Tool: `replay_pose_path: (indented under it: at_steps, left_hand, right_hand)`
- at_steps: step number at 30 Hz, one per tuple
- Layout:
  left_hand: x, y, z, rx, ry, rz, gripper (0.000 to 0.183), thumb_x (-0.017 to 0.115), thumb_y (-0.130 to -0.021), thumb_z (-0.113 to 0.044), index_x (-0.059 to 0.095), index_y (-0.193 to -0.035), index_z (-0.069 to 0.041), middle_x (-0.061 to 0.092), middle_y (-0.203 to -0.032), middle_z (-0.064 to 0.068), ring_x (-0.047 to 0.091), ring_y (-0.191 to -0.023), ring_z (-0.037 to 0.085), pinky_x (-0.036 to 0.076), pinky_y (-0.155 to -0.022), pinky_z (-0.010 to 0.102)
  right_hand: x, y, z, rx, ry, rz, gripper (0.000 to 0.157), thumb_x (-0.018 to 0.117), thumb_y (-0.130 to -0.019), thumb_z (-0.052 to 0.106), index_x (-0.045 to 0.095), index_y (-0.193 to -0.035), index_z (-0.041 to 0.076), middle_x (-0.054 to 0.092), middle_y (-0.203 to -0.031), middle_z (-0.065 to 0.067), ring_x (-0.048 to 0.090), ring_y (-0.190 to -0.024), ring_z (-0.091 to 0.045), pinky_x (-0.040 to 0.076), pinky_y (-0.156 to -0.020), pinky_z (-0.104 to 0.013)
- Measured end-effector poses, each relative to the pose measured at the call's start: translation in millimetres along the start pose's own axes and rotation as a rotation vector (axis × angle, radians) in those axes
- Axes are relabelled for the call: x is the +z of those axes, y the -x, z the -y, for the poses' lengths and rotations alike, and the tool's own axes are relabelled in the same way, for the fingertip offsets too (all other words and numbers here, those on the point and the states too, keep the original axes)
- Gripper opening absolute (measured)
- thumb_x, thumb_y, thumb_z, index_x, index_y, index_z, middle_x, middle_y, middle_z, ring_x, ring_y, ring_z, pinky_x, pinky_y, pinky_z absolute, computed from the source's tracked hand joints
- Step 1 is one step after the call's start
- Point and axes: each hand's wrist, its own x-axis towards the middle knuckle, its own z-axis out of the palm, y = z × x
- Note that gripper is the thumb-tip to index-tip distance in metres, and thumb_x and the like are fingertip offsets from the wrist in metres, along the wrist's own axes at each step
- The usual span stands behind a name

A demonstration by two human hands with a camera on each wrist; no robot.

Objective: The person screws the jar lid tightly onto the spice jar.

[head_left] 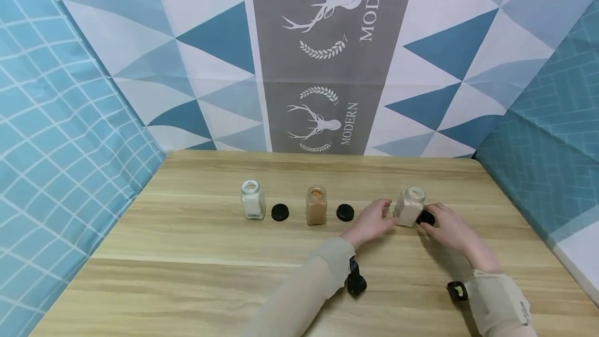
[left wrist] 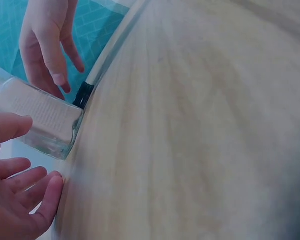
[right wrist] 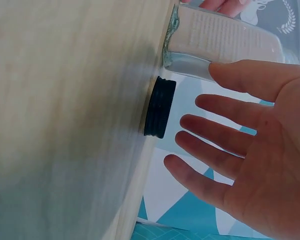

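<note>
Toward the back right corner of the table (head_left: 187,290), the lidless glass jar (head_left: 408,212) seems stiff, slick, breakable — best gripped by flat sides; left hand (head_left: 371,222) and right hand (head_left: 448,229) — fingers apart.

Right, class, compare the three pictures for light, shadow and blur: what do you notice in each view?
Head view: evenly lit, fairly clear, with a soft shadow on the wooden tabletop beside the right hand; left wrist view: hazy, tabletop blurred, darkening at lower right; right wrist view: tabletop soft and shaded at lower left, print on the glass jar of beige powder too blurred to read.
</note>
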Motion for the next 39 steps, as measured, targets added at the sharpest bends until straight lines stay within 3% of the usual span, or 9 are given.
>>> replay_pose_path:
  at_steps: [14, 21, 28, 39]
  left_hand:
    - [5.1, -4.0, -3.5, -0.009, -0.055, -0.030, 0.051, 0.060, -0.087, -0.034, 0.046, -0.133, -0.018, 0.053, -0.127, -0.006, 0.055, -0.102, 0.007, 0.047, -0.079, 0.022]
    - [7.3, -6.9, -5.1, -0.019, -0.083, -0.034, 0.050, 0.059, -0.087, -0.035, 0.046, -0.133, -0.020, 0.055, -0.125, -0.007, 0.056, -0.102, 0.006, 0.046, -0.080, 0.021]
    - [8.7, -8.5, -5.1, -0.008, -0.095, -0.038, 0.048, 0.060, -0.087, -0.035, 0.048, -0.131, -0.021, 0.058, -0.122, -0.006, 0.057, -0.102, 0.006, 0.046, -0.081, 0.022]
    - [8.7, -7.7, -7.6, -0.001, -0.131, -0.051, 0.044, 0.061, -0.086, -0.034, 0.051, -0.127, -0.022, 0.059, -0.117, -0.006, 0.056, -0.097, 0.005, 0.046, -0.076, 0.021]
  right_hand:
    - [2.8, -2, -2, -0.013, 0.012, 0.024, 0.044, 0.057, -0.087, 0.016, 0.048, -0.118, -0.013, 0.051, -0.113, -0.034, 0.048, -0.104, -0.050, 0.039, -0.084, -0.060]
    - [2.5, -4, -3, -0.048, 0.001, -0.006, 0.037, 0.058, -0.085, 0.011, 0.053, -0.113, -0.012, 0.057, -0.103, -0.027, 0.054, -0.097, -0.045, 0.042, -0.081, -0.057]
    - [2.3, -8, -3, -0.034, 0.008, -0.009, 0.038, 0.060, -0.083, 0.009, 0.052, -0.113, -0.014, 0.051, -0.110, -0.032, 0.050, -0.101, -0.048, 0.041, -0.084, -0.057]
    - [4.4, -13, -6, -0.031, 0.001, 0.039, 0.039, 0.064, -0.077, 0.000, 0.053, -0.111, -0.015, 0.054, -0.103, -0.031, 0.052, -0.096, -0.048, 0.042, -0.082, -0.058]
